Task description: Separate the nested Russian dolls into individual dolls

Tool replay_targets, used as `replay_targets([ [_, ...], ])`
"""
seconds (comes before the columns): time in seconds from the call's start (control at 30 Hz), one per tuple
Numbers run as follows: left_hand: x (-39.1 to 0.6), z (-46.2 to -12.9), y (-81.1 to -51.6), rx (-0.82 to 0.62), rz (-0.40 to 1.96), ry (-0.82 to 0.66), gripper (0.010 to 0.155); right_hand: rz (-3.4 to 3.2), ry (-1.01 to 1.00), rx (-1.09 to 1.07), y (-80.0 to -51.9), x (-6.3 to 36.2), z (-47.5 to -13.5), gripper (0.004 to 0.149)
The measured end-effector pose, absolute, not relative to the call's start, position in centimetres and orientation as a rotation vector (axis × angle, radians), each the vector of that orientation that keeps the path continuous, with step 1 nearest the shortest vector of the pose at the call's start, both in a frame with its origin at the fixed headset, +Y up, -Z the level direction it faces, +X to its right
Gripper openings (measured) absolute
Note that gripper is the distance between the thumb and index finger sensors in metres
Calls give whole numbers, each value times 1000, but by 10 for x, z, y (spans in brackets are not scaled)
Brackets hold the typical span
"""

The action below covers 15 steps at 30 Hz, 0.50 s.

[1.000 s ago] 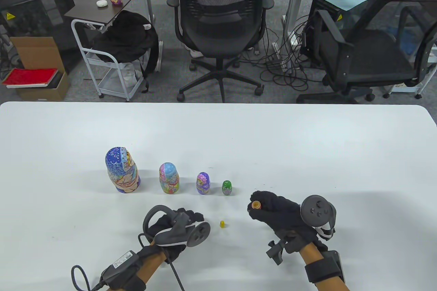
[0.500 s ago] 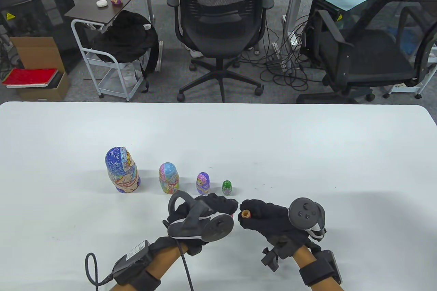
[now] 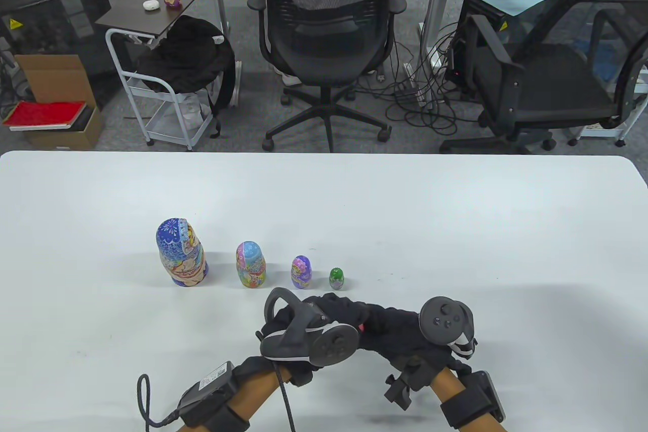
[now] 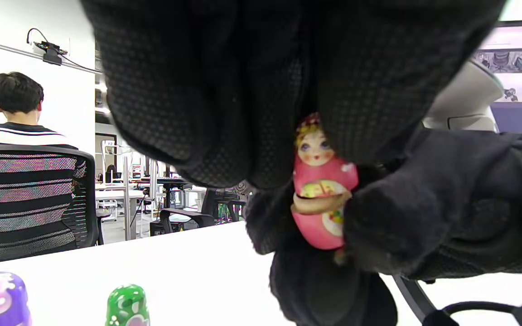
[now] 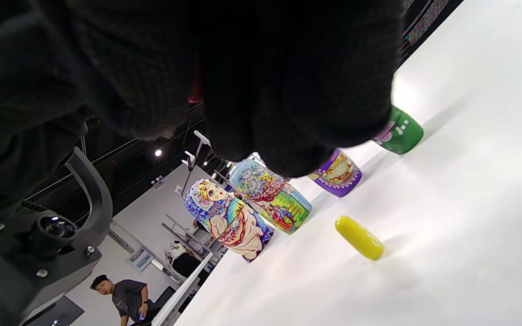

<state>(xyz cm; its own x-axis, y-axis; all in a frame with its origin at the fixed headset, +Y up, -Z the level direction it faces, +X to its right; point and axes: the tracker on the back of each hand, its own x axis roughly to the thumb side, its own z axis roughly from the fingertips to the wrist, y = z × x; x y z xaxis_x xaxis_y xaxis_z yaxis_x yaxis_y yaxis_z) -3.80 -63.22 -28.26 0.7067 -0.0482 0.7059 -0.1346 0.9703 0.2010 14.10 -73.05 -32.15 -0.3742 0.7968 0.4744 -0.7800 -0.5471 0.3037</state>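
Near the front edge of the white counter [image 3: 455,229] we hold a small pink doll [image 4: 322,190] with a painted face, its two halves joined. Our left hand [image 3: 324,318] grips its top, our right hand [image 3: 392,325] its bottom, fingers curled round it. Behind them stand four closed dolls in a row: blue doll [image 3: 181,252], pastel doll [image 3: 250,265], purple doll [image 3: 301,272], green doll [image 3: 336,278]. A tiny yellow doll [image 5: 359,238] stands under our hands, hidden from above.
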Motion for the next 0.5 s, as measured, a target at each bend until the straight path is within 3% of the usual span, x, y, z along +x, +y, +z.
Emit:
replay_targets([
  [0.5,-44,-286,-634,216,114,-765,46,1868,136,657,-738,141,-323,63],
])
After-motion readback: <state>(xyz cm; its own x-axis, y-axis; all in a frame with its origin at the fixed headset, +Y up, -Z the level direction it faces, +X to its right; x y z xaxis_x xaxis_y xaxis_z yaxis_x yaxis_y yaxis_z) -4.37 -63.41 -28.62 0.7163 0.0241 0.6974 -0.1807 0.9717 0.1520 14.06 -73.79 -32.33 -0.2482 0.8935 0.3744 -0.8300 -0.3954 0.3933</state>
